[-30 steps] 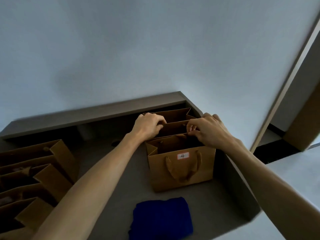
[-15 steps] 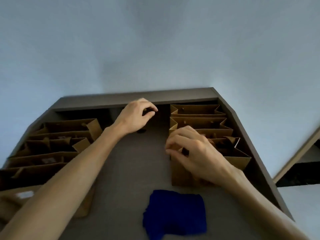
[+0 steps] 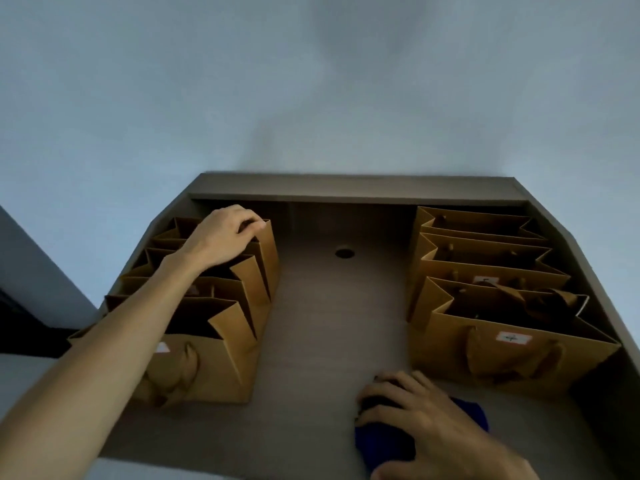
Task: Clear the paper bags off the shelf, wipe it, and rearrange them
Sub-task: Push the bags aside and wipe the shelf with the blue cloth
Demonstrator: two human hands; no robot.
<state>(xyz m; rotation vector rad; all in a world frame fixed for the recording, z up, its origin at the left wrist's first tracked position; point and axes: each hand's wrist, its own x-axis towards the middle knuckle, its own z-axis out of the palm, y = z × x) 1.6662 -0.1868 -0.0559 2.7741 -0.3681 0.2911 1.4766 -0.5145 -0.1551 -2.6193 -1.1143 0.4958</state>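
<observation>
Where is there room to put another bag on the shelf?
The bare middle strip of the shelf, between the left bags and right bags, is free. Near the front, the right hand and blue cloth crowd it.
</observation>
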